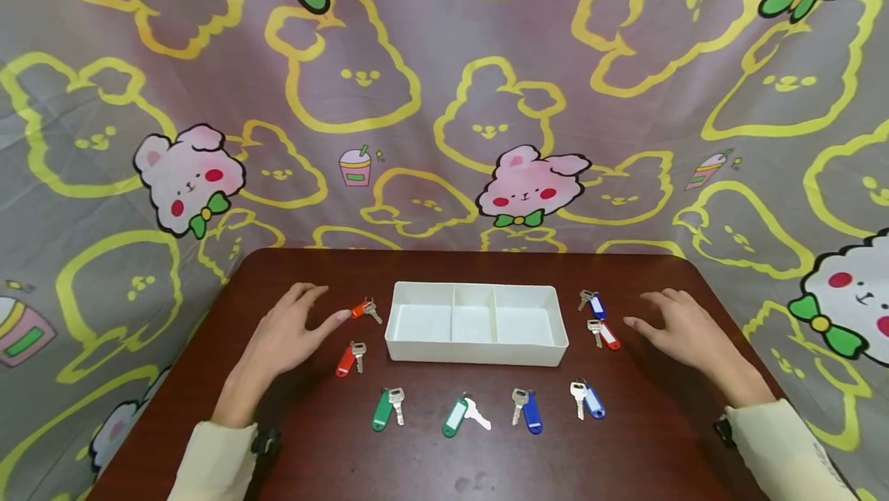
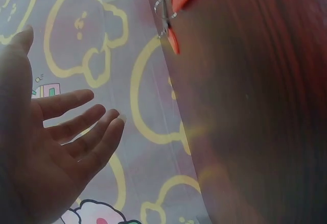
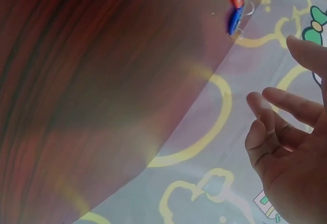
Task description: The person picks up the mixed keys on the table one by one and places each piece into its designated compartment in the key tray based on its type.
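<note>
Head view put a small orange plastic key tag (image 1: 358, 309) with a silver metal key (image 1: 372, 309) just right of the thumb of my left hand (image 1: 285, 337), the nearer one; the tag's long axis slanted rightward and away from me. That hand was relaxed and empty, and so was my right hand (image 1: 682, 331), which had a red plastic key tag (image 1: 610, 336) and a blue plastic key tag (image 1: 597, 306) to its left. Between them, a white three-compartment tray (image 1: 475, 353) ran lengthwise left to right on the dark reddish-brown table (image 1: 417, 478). Grey cloth (image 1: 444, 22) printed with yellow-outlined animals hung behind.
</note>
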Available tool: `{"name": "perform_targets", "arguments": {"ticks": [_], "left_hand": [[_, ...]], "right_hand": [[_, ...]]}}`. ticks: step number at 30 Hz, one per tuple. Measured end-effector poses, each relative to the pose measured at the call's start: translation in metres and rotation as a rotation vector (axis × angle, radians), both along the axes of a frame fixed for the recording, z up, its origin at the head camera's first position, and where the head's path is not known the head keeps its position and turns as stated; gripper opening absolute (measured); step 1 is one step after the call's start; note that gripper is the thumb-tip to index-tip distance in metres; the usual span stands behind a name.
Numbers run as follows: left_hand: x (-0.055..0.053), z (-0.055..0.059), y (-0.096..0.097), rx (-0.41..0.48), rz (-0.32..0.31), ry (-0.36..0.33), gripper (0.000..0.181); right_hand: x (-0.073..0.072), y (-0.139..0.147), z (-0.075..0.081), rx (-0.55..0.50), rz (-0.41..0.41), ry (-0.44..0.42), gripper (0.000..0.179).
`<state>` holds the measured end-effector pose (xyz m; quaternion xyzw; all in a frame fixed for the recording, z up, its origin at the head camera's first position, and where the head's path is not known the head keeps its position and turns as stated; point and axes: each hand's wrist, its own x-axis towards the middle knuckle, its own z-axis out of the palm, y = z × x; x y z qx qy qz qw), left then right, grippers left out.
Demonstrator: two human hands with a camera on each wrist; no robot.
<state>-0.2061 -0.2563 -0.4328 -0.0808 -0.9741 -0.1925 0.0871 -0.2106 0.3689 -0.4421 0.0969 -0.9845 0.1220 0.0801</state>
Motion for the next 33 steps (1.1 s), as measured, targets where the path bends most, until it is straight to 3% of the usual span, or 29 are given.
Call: {"name": "perform_targets", "arguments": {"ticks": [10,18,33], "left_hand": [[0.000,0.004,0.014,0.009,-0.040,-0.027,0.090],[-0.003,0.002,0.022,0.006,-0.062,-0.015,0.086],[-0.009,-0.002,0.046,0.008,-0.107,-0.081,0.106]], "right_hand": [[-0.001,-0.009,-0.002,-0.025,0.034,0.050,0.054],[-0.003,-0.018,0.000,-0.028,0.033,0.017,0.053],[-0.010,-0.024,-0.007,-0.048,0.050,-0.010,0.053]]}}
